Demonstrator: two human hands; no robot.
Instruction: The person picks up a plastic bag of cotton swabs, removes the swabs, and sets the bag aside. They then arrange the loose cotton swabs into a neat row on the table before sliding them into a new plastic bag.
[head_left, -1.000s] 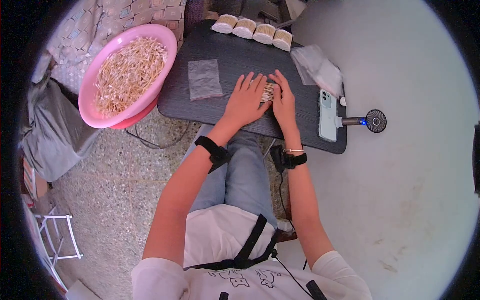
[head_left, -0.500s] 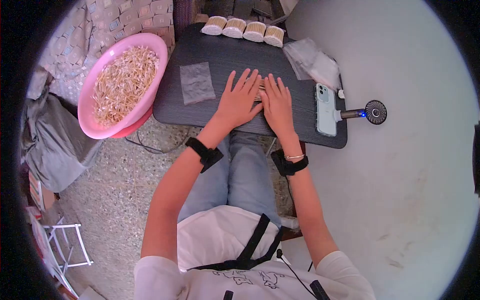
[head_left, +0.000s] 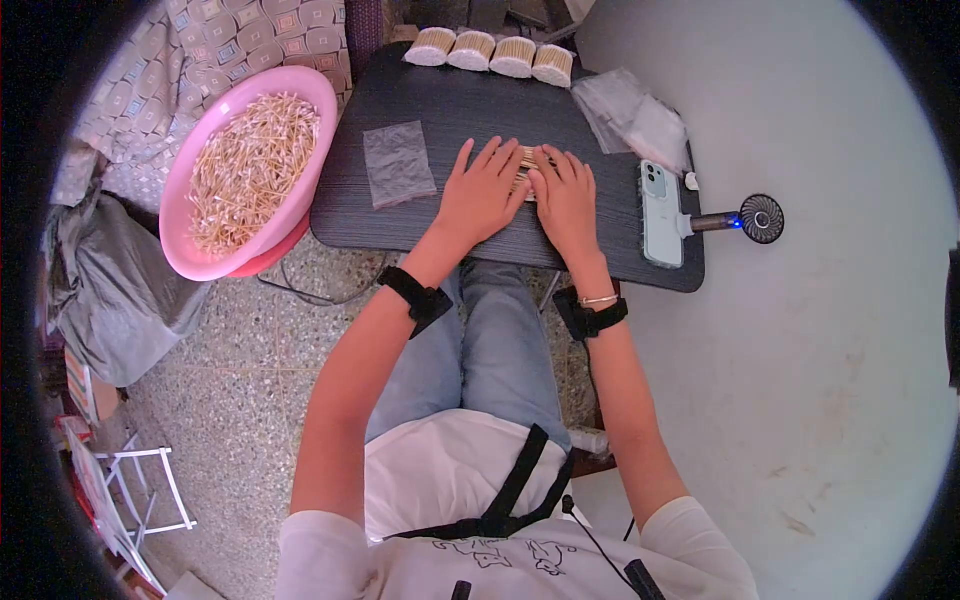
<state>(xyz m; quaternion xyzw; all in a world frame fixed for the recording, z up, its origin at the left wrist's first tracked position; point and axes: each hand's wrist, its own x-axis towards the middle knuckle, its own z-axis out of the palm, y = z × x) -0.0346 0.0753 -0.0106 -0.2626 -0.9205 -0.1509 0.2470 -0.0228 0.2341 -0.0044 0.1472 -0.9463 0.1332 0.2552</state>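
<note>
A small bunch of cotton swabs (head_left: 528, 158) lies on the black table (head_left: 480, 110), showing in the gap between my two hands. My left hand (head_left: 484, 190) presses on the bunch from the left, fingers slightly bent over it. From the other side my right hand (head_left: 567, 198) curls round the same swabs, its thumb bent inward. Most of the bunch is hidden under the fingers. Left of my left hand, a clear plastic bag (head_left: 399, 164) lies flat.
A pink basin (head_left: 178, 235) full of loose cotton swabs stands left of the table. Several packed bundles of swabs (head_left: 471, 50) line the back edge. Plastic bags (head_left: 640, 120), a phone (head_left: 661, 220) and a small fan (head_left: 762, 218) are at the right, near the wall.
The fingers of both hands have bent more, and my right hand has shifted slightly right. More of the swabs shows between the hands. The view has shifted slightly.
</note>
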